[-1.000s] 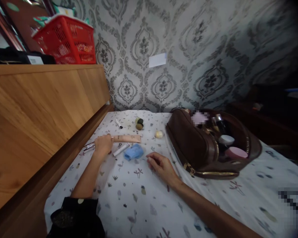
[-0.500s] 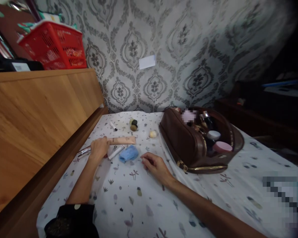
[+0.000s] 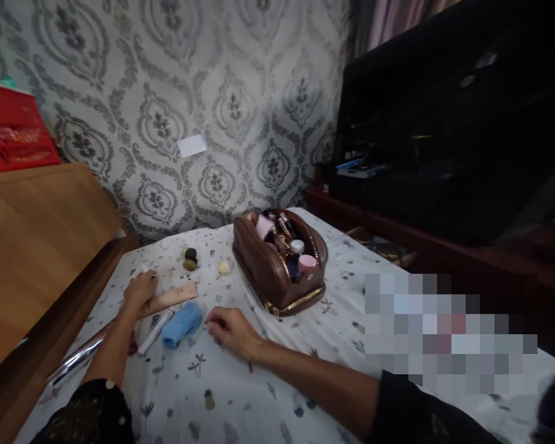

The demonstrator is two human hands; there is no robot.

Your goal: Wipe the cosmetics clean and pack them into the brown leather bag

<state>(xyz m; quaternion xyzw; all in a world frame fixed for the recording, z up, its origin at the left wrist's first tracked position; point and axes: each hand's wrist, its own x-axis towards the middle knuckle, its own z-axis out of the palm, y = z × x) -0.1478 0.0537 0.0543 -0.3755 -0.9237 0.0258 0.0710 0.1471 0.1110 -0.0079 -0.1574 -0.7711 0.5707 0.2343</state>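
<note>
My left hand (image 3: 140, 291) is closed over a small white tube (image 3: 145, 269) with a dark end, though the fingertips are partly hidden. By that wrist lies a beige squeeze tube (image 3: 174, 298). A slim white tube (image 3: 156, 332) sits beside a folded blue cloth (image 3: 182, 325). Loosely curled, my right hand (image 3: 234, 332) rests on the patterned sheet with nothing visible in it, just right of the cloth. Farther back are a small jar with a dark lid (image 3: 190, 259) and a small yellowish container (image 3: 224, 267). A shiny metallic tube (image 3: 76, 359) passes by my left forearm.
An unzipped brown cosmetics bag (image 3: 259, 265) stands right of centre, holding several jars and tubes, among them a pink-lidded jar (image 3: 307, 264). A wooden board (image 3: 41, 240) bounds the left side, with a red basket (image 3: 16, 129) above. A large black screen (image 3: 435, 142) stands right.
The view has swung to the right. My left hand has moved from the beige squeeze tube to the small white tube farther back. My right hand has stayed by the cloth.
</note>
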